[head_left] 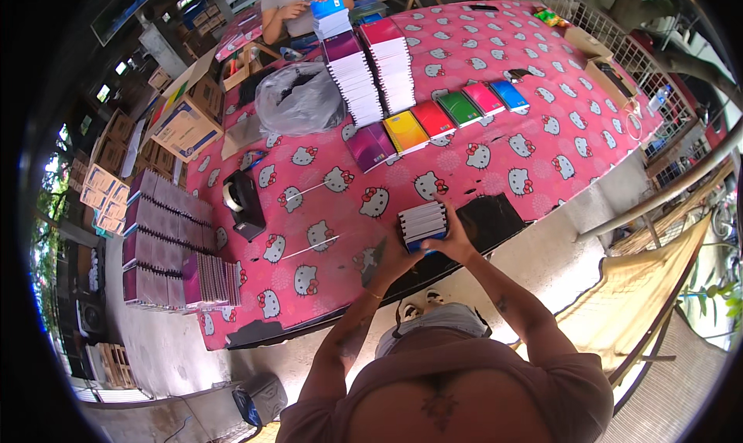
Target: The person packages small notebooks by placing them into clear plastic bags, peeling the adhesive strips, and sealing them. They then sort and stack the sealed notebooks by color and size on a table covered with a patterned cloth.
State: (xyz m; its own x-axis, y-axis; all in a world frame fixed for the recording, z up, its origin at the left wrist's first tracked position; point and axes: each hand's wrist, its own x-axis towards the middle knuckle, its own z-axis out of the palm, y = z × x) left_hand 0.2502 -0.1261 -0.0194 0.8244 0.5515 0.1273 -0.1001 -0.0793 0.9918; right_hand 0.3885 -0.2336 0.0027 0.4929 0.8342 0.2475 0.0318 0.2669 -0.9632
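A bare left hand (396, 253), its fingers partly blurred, lies against the left side of a compact stack of white-paged spiral notebooks with a blue cover at the near end (422, 220); whether those fingers are closed around it I cannot tell. The bare right hand (451, 239) grips the same stack from the right, fingers curled along its side and thumb across the near end. The stack is in front of the person's body, above the near edge of a bench covered in pink cat-print cloth (340, 211), just beside a glossy black patch (491, 220). Beyond it a slanting row of notebooks runs from purple (371, 147) through yellow (406, 132), red (433, 119), green (460, 108) and pink (484, 99) to blue (509, 95). Behind the row's left end rise two tall notebook piles, one purple-topped (356, 79) and one red-topped (391, 65). To their left sits a crumpled clear plastic bag (298, 102); nearer is a black tape dispenser (244, 203). Large purple-covered notebook stacks (172, 234) line the left end. Across the bench, a co-worker (288, 17) has a hand near a blue-covered notebook pile (330, 17).
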